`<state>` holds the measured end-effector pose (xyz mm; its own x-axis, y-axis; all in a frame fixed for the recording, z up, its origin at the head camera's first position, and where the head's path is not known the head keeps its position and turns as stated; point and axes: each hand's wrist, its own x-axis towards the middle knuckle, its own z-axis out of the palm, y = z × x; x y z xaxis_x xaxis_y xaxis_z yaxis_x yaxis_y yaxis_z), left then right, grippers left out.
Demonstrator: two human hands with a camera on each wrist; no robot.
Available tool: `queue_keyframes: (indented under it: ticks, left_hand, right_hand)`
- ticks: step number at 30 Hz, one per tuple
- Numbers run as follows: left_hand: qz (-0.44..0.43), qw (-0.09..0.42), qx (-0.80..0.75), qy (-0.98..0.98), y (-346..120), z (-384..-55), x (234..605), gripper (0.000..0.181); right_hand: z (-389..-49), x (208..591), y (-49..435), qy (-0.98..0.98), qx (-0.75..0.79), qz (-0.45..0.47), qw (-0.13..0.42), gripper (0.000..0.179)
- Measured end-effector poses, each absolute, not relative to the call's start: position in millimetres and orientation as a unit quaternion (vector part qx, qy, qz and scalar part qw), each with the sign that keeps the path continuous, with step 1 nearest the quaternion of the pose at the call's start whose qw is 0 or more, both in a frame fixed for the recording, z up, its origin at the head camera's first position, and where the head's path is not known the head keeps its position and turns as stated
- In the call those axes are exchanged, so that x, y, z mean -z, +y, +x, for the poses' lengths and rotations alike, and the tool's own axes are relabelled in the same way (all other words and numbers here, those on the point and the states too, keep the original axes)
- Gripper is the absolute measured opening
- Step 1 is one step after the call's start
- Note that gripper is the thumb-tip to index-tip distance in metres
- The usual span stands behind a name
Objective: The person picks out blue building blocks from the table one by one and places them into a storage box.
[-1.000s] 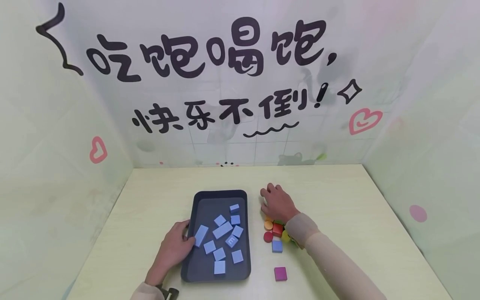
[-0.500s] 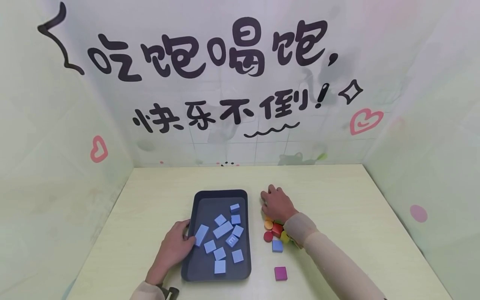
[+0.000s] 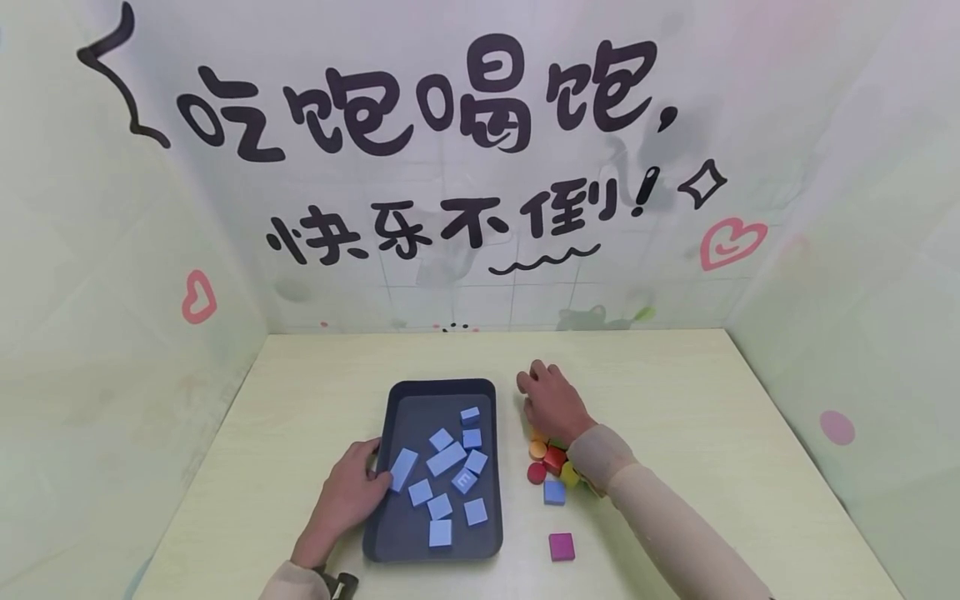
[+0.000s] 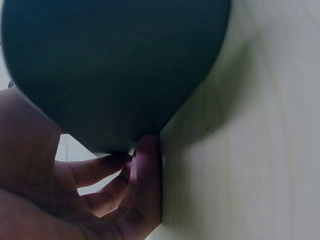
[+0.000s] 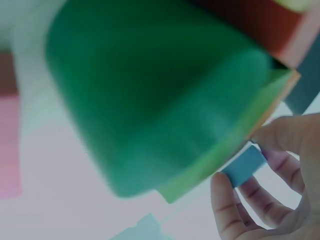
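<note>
A dark grey tray (image 3: 397, 533) lies on the table with several light blue blocks (image 3: 446, 458) in it, one marked with an E. My left hand (image 3: 348, 487) grips its left side, thumb over the rim; in the left wrist view the fingers (image 4: 147, 175) reach to the tray's underside. To the right of the tray, my right hand (image 3: 558, 404) is above the far end of a heap of coloured blocks (image 3: 555, 458). In the right wrist view it pinches a small blue block (image 5: 243, 166) between thumb and fingers. A large green block (image 5: 150, 110) fills much of that view.
A blue block (image 3: 554, 492) lies at the near side of the heap, and a purple square block (image 3: 561, 547) sits apart closer to the front. Printed walls (image 3: 480, 292) close off the back and both sides of the table (image 3: 675, 392).
My right hand dips slightly, then shifts a little up and left. The left hand and the tray stay in place.
</note>
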<state>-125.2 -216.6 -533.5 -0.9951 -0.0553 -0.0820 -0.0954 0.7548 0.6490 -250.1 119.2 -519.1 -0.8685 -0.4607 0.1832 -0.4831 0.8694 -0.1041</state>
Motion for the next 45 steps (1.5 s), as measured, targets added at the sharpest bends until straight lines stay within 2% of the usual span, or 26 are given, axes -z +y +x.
queue_keyframes:
  ticks: [5, 12, 20, 33, 37, 45]
  left_hand:
    - [-0.041, 0.029, -0.349, 0.936, -217, -125, 534, 0.061]
    - [-0.042, 0.029, -0.352, 0.935, -217, -124, 534, 0.061]
    - [-0.040, 0.027, -0.352, 0.935, -217, -123, 534, 0.061]
    - [-0.039, 0.025, -0.356, 0.933, -217, -122, 534, 0.061]
    - [-0.038, 0.027, -0.357, 0.933, -217, -123, 533, 0.060]
    - [-0.032, 0.026, -0.359, 0.932, -218, -122, 532, 0.059]
  right_hand:
    - [-246, 510, 111, -0.954, -0.079, 0.271, 0.099, 0.018]
    - [-236, 499, 93, -0.947, -0.080, 0.296, 0.101, 0.016]
    - [-218, 487, 65, -0.936, -0.059, 0.332, 0.099, 0.022]
    - [-185, 486, 27, -0.894, 0.012, 0.428, 0.133, 0.028]
    - [-174, 490, 17, -0.885, 0.022, 0.448, 0.127, 0.032]
    - [-145, 495, -1, -0.850, 0.029, 0.520, 0.074, 0.032]
